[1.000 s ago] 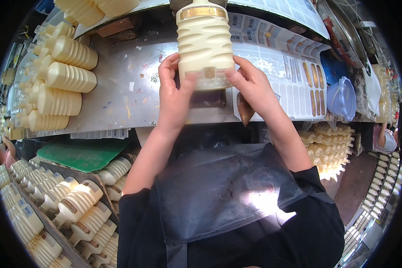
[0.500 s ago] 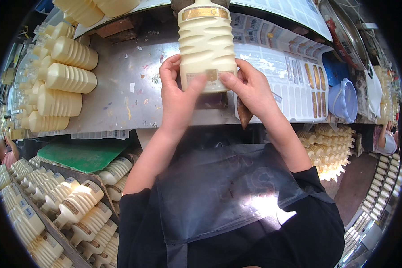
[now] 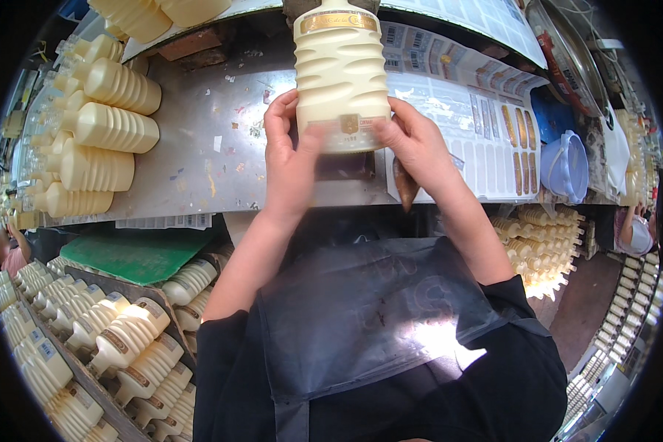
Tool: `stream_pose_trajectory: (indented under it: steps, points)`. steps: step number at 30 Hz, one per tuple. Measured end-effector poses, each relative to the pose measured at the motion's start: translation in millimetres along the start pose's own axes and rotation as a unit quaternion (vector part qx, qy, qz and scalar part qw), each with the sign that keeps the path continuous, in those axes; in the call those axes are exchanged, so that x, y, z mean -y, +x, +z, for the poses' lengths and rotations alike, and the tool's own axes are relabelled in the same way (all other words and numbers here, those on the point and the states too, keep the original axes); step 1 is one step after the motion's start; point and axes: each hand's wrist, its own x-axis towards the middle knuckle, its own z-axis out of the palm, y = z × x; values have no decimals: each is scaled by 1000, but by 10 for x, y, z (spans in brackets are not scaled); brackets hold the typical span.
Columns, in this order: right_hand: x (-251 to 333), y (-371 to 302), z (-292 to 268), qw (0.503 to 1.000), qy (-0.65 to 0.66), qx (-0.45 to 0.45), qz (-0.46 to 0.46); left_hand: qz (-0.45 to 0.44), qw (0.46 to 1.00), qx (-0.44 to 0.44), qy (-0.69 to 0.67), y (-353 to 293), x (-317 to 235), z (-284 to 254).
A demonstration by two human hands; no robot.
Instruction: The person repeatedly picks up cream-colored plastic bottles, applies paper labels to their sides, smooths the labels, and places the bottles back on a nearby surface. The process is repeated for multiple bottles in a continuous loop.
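A cream-coloured plastic bottle with wavy ridged sides lies between my hands, neck pointing away from me. It has a gold label near the neck and a clear label with a gold emblem near the base. My left hand grips its left side, fingers curled round the edge, thumb on the lower label's left end. On the other side, my right hand holds the bottle with its thumb at that label's right end. A brown pointed tool sticks out below my right palm; its upper part is hidden.
Label sheets lie on the metal table at the right, near a light purple bucket. Similar bottles are stacked at the table's left. Crates of bottles and a green board sit lower left.
My thumbs have slid outward across the lower label, the left one to the left and the right one to the right, uncovering the emblem and more of the label. The bottle has stayed in place.
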Motion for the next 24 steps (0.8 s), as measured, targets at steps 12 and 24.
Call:
stream_pose_trajectory:
  steps: [12,24]
  points:
    - [-59,-3,34,999,7,-13,-35,5,1000,27,-7,-15,26,-56]
    - [-20,-97,-42,996,87,-19,11,42,990,96,93,-61,12,-187]
